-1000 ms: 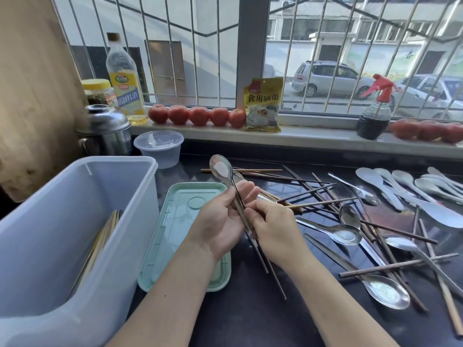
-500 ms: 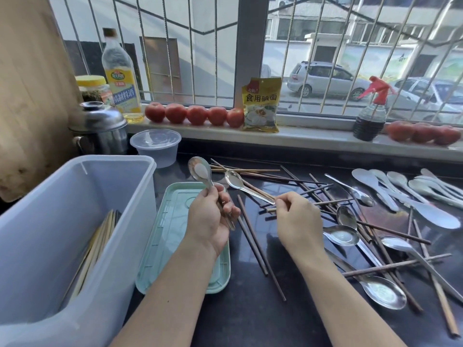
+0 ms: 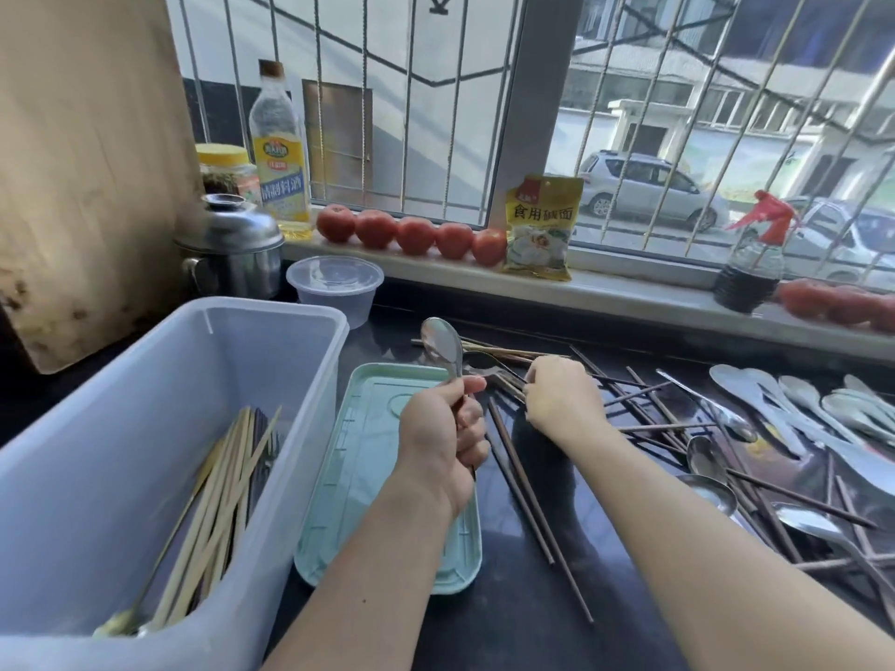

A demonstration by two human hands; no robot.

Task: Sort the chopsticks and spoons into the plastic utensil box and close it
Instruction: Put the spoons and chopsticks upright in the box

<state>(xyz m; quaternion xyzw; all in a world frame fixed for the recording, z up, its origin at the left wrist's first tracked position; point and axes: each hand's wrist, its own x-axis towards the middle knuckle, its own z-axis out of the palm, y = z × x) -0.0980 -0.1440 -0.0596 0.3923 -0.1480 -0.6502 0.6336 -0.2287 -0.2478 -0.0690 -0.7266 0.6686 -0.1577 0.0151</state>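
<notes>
Head view: left hand grips a stiff, slick metal spoon by its handle, right hand pinching among chopsticks

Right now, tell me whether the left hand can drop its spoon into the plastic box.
Probably yes. The left hand grips the spoon over the green lid, beside the open utensil box, with nothing between.

Single head view, close above counter, angled down, facing window.
</notes>
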